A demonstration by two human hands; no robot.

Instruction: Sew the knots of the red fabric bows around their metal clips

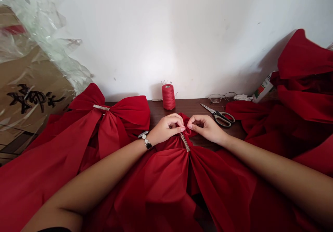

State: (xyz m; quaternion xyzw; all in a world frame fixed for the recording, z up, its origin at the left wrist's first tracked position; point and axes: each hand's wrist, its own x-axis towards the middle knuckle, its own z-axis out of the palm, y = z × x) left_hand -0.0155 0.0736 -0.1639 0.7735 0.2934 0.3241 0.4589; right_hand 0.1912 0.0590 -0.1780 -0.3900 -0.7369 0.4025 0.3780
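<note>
A large red fabric bow (169,169) lies in front of me with a silver metal clip (185,142) at its gathered middle. My left hand (168,127), with a watch on the wrist and a ring on one finger, pinches the red fabric at the top of the clip. My right hand (205,126) is curled and pinches the same bunch of fabric from the other side. The fingertips of both hands nearly touch above the clip.
A red thread spool (168,96) with pins stuck in its top stands by the wall. Scissors (220,115) and eyeglasses (222,97) lie on the brown table (189,107). A finished red bow (104,121) lies at left, piled red fabric (299,96) at right, and a plastic-wrapped cardboard box (31,86) far left.
</note>
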